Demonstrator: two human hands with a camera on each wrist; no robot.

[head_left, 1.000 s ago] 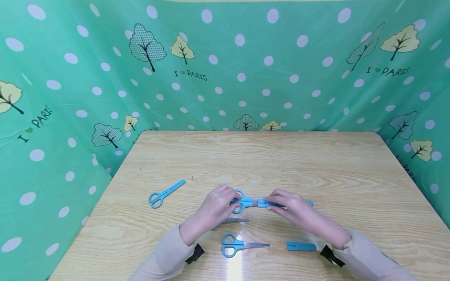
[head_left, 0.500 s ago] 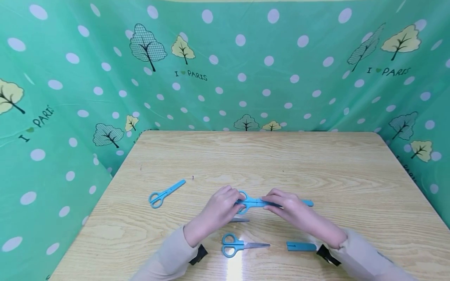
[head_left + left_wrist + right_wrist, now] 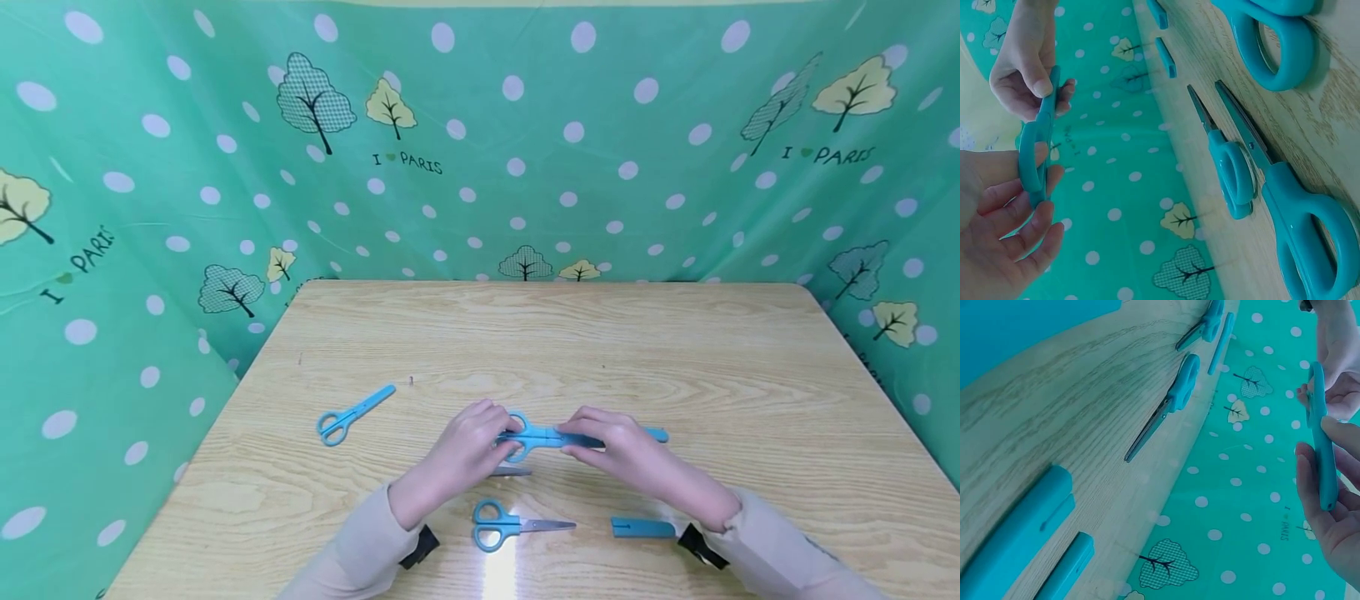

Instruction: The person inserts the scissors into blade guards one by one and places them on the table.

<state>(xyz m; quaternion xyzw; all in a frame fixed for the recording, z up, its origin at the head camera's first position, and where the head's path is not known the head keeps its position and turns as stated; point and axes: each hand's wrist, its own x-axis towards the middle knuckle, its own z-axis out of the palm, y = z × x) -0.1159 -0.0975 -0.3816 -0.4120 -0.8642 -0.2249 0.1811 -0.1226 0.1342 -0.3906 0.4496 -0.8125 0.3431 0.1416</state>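
Over the middle of the table, my left hand (image 3: pixel 468 446) grips the finger loops of blue-handled scissors (image 3: pixel 534 436). My right hand (image 3: pixel 618 439) pinches the blue sheath (image 3: pixel 1324 465) that covers their blades, thumb on one side and fingers on the other. Sheath and handle meet, and no metal shows between them. Beneath my left hand, the bare blades of other scissors (image 3: pixel 511 471) stick out, their handle hidden in the head view. Nearer the front lie another pair of unsheathed scissors (image 3: pixel 498 525), pointing right.
A loose blue sheath (image 3: pixel 642 527) lies near the right forearm, and the end of another sheath (image 3: pixel 657 434) shows beyond my right hand. Sheathed scissors (image 3: pixel 356 414) lie at the left. A small dark scrap (image 3: pixel 411 381) lies beside them. Polka-dot cloth (image 3: pixel 480 150) hangs behind the table.
A strip of blade showed between handle and sheath a second ago. My left hand has moved slightly right, pushing the scissors fully into the sheath; the right hand has barely moved.
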